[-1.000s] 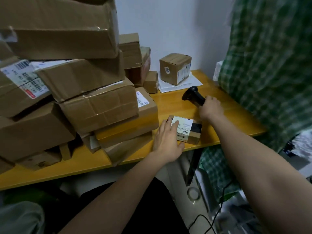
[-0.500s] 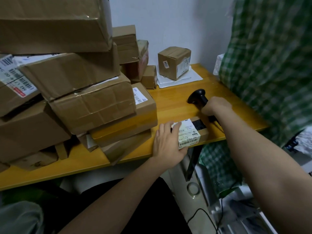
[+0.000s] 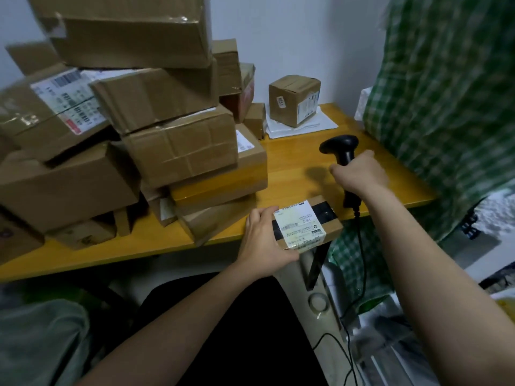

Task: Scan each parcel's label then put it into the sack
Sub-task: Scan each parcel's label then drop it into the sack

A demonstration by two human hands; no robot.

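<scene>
A small flat brown cardboard parcel (image 3: 308, 222) with black tape and a white printed label (image 3: 299, 224) is held at the front edge of the orange-yellow wooden tabletop (image 3: 289, 162), partly past that edge. It is clasped by the left hand (image 3: 263, 243), whose grip is closed on the parcel's left end, thumb under the near side and fingers over the top; the label faces up. A black handheld barcode scanner (image 3: 341, 147) is held upright by the right hand (image 3: 359, 174), the grip wrapped fully round its handle, with the head above the fist and turned to the left. A black cable (image 3: 359, 260) is seen hanging from the handle's base down past the tabletop edge to the floor.

The left half of the tabletop is taken up by a tall, untidy stack of brown cardboard boxes (image 3: 156, 121), several bearing white labels. Near the pale wall (image 3: 301, 37), a single small cube-shaped cardboard box (image 3: 294, 100) is set on a flat white packet (image 3: 315, 126). A large green-and-white checked woven sack (image 3: 446, 107) is seen at the right, just beside the tabletop's right end. A roll of clear tape (image 3: 319, 300) lies on the floor below, near a dark table leg (image 3: 316, 266).
</scene>
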